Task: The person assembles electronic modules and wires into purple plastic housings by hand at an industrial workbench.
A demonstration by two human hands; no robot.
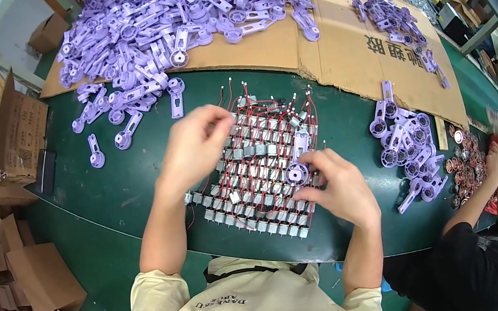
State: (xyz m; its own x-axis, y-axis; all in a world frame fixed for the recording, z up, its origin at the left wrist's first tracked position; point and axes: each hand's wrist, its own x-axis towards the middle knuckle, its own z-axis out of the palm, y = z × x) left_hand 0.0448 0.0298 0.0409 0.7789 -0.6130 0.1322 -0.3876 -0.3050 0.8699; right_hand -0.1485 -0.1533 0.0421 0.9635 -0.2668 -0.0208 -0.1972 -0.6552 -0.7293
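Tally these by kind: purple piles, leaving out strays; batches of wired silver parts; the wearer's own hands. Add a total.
Purple piles: 3 (top-left heap, upper-right pile, lower-right pile)
Wired silver batch: 1
Wearer's hands: 2 (left hand, right hand)
Total: 6

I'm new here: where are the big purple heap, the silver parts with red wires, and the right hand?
Purple heap [175, 26]: head view, near its middle.
Silver parts [250, 151]: head view, one part's upper face.
Right hand [346, 186]: head view, back of the hand.
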